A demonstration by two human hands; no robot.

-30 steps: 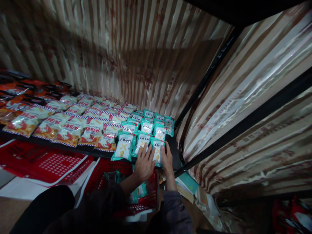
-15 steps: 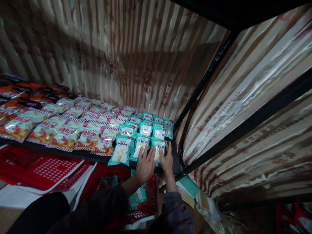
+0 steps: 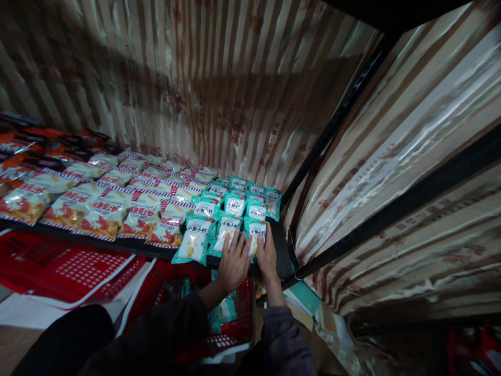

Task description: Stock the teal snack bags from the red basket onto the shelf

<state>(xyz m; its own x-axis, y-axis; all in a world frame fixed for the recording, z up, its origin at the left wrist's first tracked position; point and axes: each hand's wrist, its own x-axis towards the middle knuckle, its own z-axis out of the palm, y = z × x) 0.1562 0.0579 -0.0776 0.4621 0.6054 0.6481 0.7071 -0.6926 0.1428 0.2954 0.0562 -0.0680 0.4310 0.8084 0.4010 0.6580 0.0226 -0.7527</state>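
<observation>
Small teal-and-white snack bags [image 3: 193,242] stand in short rows at the right end of a black shelf [image 3: 281,241]. My left hand [image 3: 235,265] rests with spread fingers on the lower part of the front middle bag [image 3: 227,227] and reaches the left side of the front right bag [image 3: 257,230]. At that bag's right edge is my right hand [image 3: 267,257], thumb across its front and straight fingers along its side. Part of the right bag is hidden behind the hands.
White snack bags with red print [image 3: 105,209] fill the shelf's middle, orange-and-black packs [image 3: 23,164] its left end. Below are a red basket [image 3: 246,313] holding teal bags [image 3: 226,309] and another red basket [image 3: 78,271]. Black posts [image 3: 332,130] and striped curtains [image 3: 235,78] enclose the corner.
My right hand's fingers have drawn in closer against the right bag's edge. My left hand stays on the front bags. The view has shifted slightly.
</observation>
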